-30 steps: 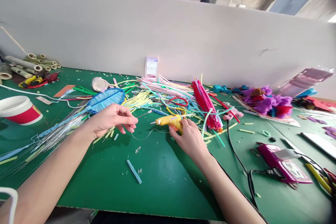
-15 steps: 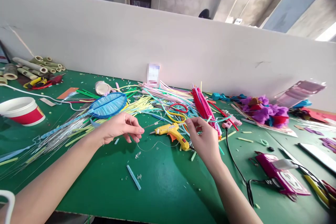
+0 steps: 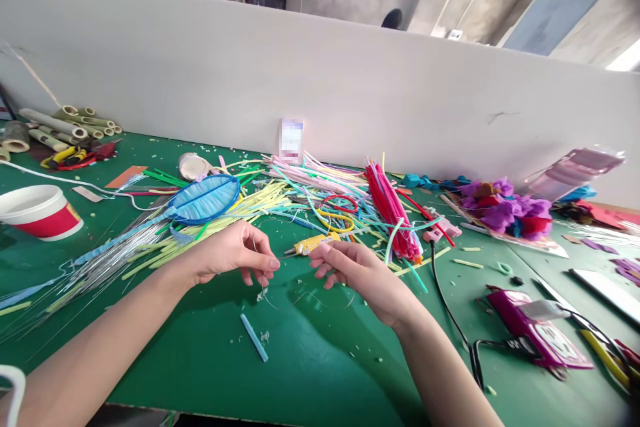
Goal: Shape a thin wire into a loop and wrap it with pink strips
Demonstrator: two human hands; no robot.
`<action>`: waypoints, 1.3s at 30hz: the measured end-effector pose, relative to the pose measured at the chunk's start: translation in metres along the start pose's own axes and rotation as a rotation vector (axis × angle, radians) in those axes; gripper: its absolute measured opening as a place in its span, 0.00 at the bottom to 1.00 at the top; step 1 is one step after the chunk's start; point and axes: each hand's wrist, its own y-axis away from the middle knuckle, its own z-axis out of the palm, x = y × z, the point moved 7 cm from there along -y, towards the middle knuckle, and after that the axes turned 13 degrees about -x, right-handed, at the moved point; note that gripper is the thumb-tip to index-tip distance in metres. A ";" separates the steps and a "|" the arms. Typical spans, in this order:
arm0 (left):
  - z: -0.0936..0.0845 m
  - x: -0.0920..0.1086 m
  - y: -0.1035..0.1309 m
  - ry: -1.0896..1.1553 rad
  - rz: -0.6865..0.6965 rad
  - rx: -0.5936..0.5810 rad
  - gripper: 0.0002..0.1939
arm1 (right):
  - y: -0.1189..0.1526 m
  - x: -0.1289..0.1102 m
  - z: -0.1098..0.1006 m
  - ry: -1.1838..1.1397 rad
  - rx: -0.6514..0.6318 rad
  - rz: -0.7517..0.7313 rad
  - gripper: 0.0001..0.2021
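My left hand (image 3: pixel 245 255) pinches a thin clear thread (image 3: pixel 273 301), its looped end rising above the fingers and a strand hanging below. To its right, my right hand (image 3: pixel 345 265) is closed, thumb against fingertips, with the faint thread curving beneath it; the hands are a short gap apart. Behind my right hand lies a yellow glue gun (image 3: pixel 310 244), mostly hidden, its nozzle pointing left. A blue leaf-shaped piece (image 3: pixel 205 200) on a wrapped blue stem rests left of the hands. Nearer the table's front is a short blue stick (image 3: pixel 254 337).
Colourful pipe cleaners (image 3: pixel 393 213) spread behind the hands. A paper cup (image 3: pixel 43 213) and bamboo pieces (image 3: pixel 65 125) stand left. At right are a magenta power strip (image 3: pixel 540 333) with black cables, purple flowers (image 3: pixel 505 210) and a pink holder (image 3: pixel 575 173).
My right hand has moved left and slightly down, closer to my left hand, and now covers much of the glue gun. My left hand has shifted slightly right.
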 end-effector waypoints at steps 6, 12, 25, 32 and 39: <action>0.005 -0.002 -0.002 -0.045 -0.011 -0.042 0.11 | -0.005 0.002 0.005 -0.007 -0.041 -0.004 0.16; 0.006 -0.006 -0.003 -0.037 -0.046 -0.057 0.12 | -0.007 0.006 0.004 0.001 -0.016 -0.016 0.16; 0.008 -0.008 -0.001 0.005 -0.065 -0.103 0.12 | -0.008 0.007 0.006 0.042 -0.046 -0.073 0.18; 0.009 -0.007 -0.001 0.001 -0.070 -0.106 0.12 | -0.009 0.010 0.006 0.028 -0.036 -0.084 0.20; 0.008 -0.008 0.000 -0.009 -0.077 -0.103 0.12 | -0.009 0.009 0.007 0.027 -0.040 -0.093 0.20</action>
